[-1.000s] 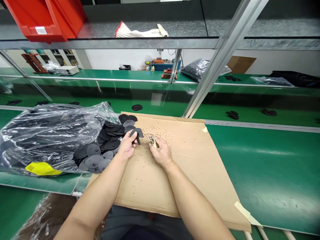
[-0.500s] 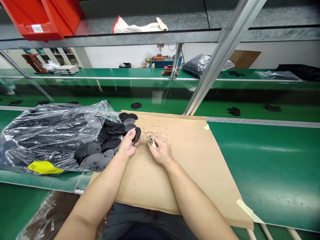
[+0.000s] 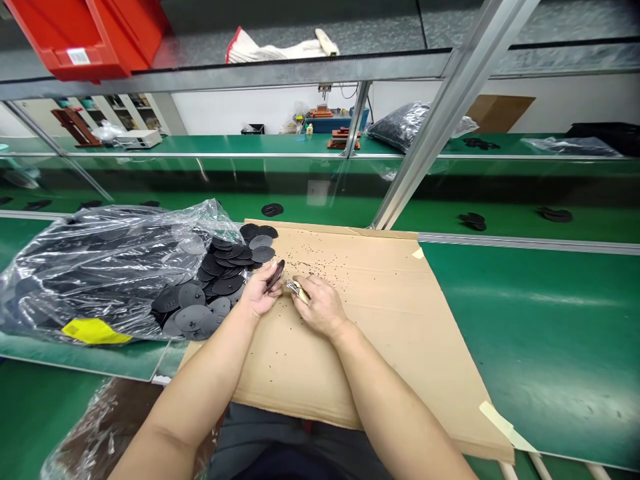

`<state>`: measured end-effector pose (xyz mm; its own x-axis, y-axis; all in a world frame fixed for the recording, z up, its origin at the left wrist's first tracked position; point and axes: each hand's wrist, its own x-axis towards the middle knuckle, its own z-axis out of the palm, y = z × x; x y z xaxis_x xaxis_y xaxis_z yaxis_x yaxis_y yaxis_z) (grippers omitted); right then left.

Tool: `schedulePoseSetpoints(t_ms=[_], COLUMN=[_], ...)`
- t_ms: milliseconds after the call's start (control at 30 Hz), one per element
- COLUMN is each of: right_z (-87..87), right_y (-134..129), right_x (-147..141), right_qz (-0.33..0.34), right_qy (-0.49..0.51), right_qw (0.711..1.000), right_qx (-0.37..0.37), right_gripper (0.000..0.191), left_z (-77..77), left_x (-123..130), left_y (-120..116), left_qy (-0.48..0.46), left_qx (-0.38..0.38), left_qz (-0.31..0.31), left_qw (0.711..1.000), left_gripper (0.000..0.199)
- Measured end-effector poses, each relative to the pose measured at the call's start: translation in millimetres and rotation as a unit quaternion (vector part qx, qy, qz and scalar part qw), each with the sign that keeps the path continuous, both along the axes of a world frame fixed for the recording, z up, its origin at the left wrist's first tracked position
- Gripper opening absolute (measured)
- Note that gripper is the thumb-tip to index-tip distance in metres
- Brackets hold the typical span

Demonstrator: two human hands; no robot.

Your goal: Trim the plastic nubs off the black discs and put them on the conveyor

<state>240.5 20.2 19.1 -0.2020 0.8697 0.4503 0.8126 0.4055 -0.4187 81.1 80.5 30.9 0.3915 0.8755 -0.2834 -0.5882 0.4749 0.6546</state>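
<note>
My left hand (image 3: pixel 257 295) pinches a black plastic disc (image 3: pixel 275 275), seen almost edge-on, above the cardboard sheet (image 3: pixel 360 347). My right hand (image 3: pixel 320 307) holds small metal-jawed snips with a pale yellow handle (image 3: pixel 297 290), their jaws a short way from the disc's lower edge. Several tiny black bits (image 3: pixel 320 263) lie scattered across the cardboard around both hands. To the left of my left hand, a heap of black and grey discs (image 3: pixel 217 280) spills from a clear plastic bag (image 3: pixel 100 260).
Green workbench (image 3: pixel 530 320) extends right of the cardboard, with a metal rail along its far side. An aluminium post (image 3: pixel 430 147) rises behind. A red bin (image 3: pixel 85 40) and white gloves (image 3: pixel 280 50) sit on the shelf above. A yellow label (image 3: pixel 95 331) marks the bag.
My left hand has turned the disc more edge-on and lowered it slightly. The snips have shifted left, closer to the disc. The whole view has tilted a little as my head moved.
</note>
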Motion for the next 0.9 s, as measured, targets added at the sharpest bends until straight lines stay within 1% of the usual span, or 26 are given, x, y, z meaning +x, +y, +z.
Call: schedulePoseSetpoints(t_ms=[133,400,600,767,900], right_z=[-1.6,0.3,5.3,13.4,14.0], right_y=[1,1,1,1,0], right_x=[0,1,1,0,-1], right_qz=[0.001,0.003,-0.012,-0.026,-0.032], right_qy=[-0.006,-0.032,-0.064,-0.094,-0.116], right_qw=[1.0,0.999,0.995,0.99,0.986], right_qx=[-0.004,-0.042,-0.082,-0.104,-0.113], right_gripper=[0.035,0.034,0.037,0.031,0.028], left_z=[-0.7,-3.8,-9.8,-12.1,-11.9], left_x=[1,1,3,6,7], left_y=[-2,-3,-1,0,-1], left_qy=[0.014,0.009,0.037,0.044,0.049], left_qx=[0.003,0.019,0.004,0.002,-0.008], left_qz=[-0.012,-0.032,0.002,0.017,0.026], left_qw=[1.0,0.999,0.999,0.999,0.998], left_gripper=[0.025,0.023,0.033,0.031,0.031])
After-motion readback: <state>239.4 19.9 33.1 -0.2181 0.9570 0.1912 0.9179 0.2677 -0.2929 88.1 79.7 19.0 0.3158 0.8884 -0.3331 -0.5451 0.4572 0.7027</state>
